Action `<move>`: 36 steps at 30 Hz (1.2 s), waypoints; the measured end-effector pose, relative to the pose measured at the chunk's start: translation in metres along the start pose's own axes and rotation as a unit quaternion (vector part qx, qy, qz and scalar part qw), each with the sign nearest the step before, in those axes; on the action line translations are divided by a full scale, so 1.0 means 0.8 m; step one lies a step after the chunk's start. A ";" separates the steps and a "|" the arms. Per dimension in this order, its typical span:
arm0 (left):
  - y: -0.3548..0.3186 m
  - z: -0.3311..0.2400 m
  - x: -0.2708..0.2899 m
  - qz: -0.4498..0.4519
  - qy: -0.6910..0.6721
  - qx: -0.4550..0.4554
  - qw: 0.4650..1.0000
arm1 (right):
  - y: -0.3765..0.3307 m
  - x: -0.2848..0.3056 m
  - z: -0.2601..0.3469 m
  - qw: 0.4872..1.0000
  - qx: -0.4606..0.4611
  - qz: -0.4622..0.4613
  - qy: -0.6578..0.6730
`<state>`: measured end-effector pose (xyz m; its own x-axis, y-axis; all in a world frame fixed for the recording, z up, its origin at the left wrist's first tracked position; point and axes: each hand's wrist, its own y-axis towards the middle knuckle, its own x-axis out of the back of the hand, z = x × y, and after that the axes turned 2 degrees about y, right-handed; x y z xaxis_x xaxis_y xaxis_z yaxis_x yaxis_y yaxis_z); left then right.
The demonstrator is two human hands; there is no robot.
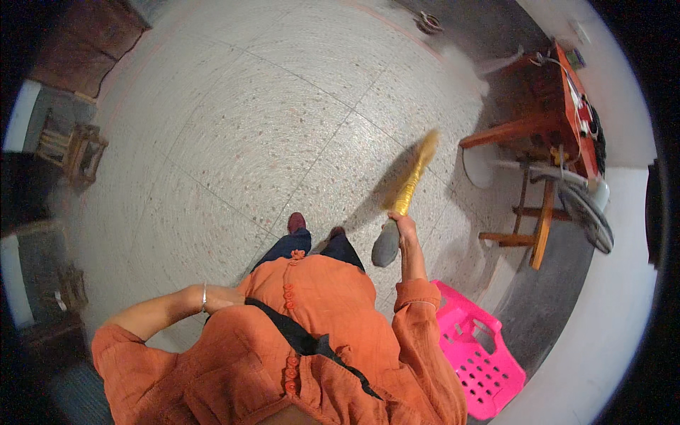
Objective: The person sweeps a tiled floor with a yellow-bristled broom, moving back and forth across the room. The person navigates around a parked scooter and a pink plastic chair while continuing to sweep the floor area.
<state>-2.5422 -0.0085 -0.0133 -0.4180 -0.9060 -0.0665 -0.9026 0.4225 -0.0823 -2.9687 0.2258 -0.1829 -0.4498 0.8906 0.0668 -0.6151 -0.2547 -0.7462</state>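
My right hand point(404, 227) is closed around a broom point(406, 195), out in front and to the right of my legs. The broom's grey, rounded end point(385, 245) lies on the near side of the hand. Beyond the hand runs its shiny gold-yellow part, and its far tip point(427, 146) is blurred over the speckled floor. My left hand point(225, 297) rests against my left side at the waist, below a bangle point(204, 297). Its fingers are mostly hidden by the orange shirt and my body.
A pink plastic chair point(482, 354) with a perforated panel stands close at my right. Farther right are a red-brown wooden table point(520, 127), a wooden stool point(542, 223) and a dark fan point(586, 212). Small wooden furniture point(83, 154) stands at the left, and a coiled object point(428, 23) lies at the far wall.
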 end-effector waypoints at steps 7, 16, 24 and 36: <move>-0.001 0.012 -0.039 0.039 0.073 0.088 0.993 | 0.033 -0.091 0.058 0.990 -0.103 0.091 -0.040; 0.084 0.001 -0.108 -0.095 0.035 0.205 0.973 | 0.022 -0.171 0.142 0.915 -0.089 0.352 -0.174; 0.168 0.015 -0.177 -0.211 0.012 0.176 0.961 | -0.017 -0.174 0.171 0.805 -0.060 0.485 -0.336; 0.203 0.032 -0.249 -0.307 -0.039 0.196 0.930 | 0.040 -0.172 0.120 0.591 -0.011 0.578 -0.562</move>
<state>-2.6031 0.2416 -0.0389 0.1870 -0.9815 0.0416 -0.8554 -0.1835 -0.4844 -2.9886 0.0591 -0.1528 -0.7153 -0.6906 -0.1067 0.5270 -0.4328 -0.7315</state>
